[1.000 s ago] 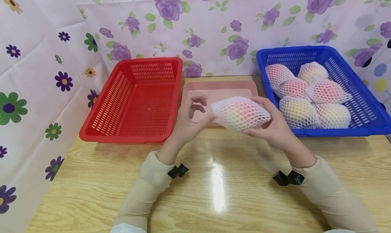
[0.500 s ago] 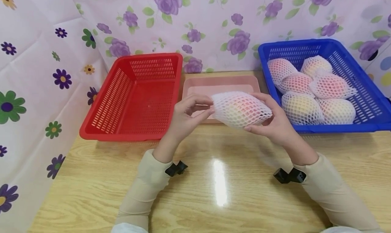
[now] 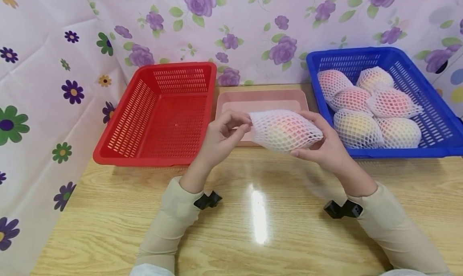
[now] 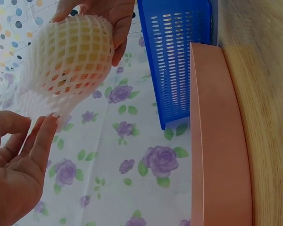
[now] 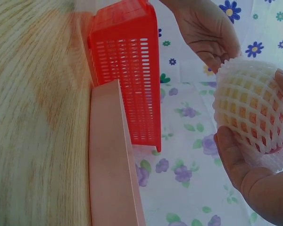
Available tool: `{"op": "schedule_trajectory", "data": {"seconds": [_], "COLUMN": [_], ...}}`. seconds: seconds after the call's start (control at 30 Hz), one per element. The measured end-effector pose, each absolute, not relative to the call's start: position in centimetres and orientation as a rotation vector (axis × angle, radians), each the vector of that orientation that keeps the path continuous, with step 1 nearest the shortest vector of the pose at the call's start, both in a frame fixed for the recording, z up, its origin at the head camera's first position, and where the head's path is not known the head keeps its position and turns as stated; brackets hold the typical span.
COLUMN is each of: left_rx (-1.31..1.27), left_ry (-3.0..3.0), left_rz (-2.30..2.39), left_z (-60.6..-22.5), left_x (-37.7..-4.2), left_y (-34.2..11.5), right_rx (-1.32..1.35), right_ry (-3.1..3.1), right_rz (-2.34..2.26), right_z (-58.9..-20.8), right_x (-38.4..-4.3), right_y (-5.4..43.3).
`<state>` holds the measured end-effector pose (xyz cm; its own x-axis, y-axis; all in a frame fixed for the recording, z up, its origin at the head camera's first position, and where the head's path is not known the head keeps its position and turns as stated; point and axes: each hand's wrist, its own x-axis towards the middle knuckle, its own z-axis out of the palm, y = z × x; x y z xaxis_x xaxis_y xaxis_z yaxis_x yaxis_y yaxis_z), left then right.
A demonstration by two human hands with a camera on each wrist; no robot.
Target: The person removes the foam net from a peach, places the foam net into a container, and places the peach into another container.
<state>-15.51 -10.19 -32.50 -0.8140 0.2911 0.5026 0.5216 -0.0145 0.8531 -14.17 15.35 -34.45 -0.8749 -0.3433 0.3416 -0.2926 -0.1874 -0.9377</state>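
I've got open room over the bench (image 3: 231, 227) between the sleeves (image 3: 164, 223), and straight down into the red basket (image 3: 144, 162). Netted fruit (image 3: 285, 130) obstructs the pink tray's (image 3: 262, 104) near side. Blue basket (image 3: 398, 152) walls off the right, floral backdrop (image 3: 249, 47) the rear.

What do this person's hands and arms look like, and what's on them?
The left hand and right hand are bare, without gloves. The left sleeve and right sleeve are cream and wrinkled. Each wrist carries a small, blocky black camera; no cables show.
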Motion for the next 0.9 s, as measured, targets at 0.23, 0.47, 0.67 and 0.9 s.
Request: {"op": "schedule_trajectory", "data": {"seconds": [0.23,0.47,0.67,0.9], "left_rx": [-0.803,-0.855,-0.855,-0.854], "left_ry": [-2.118,-2.254,-2.364,-2.396], "left_rz": [-1.931,-1.975,-2.029,-1.967], "left_z": [-32.1,-31.9,-31.9,-31.8], "left_x": [-15.2,-14.8,-14.5,-14.4], "left_y": [-10.2,-10.3,-10.1,-9.8], "right_rx": [-0.742,-0.662,-0.632,-0.488], "right_ry": [1.99,2.038,2.062,2.004], "right_rz": [-2.246,-2.207,-2.198,-2.281], "right_z": [-34.5,-35.0,-35.2,-35.2], "right_x": [-14.0,-13.8,-13.7,-13.7], "right_y": [15.1,15.1,15.1,14.7]}}
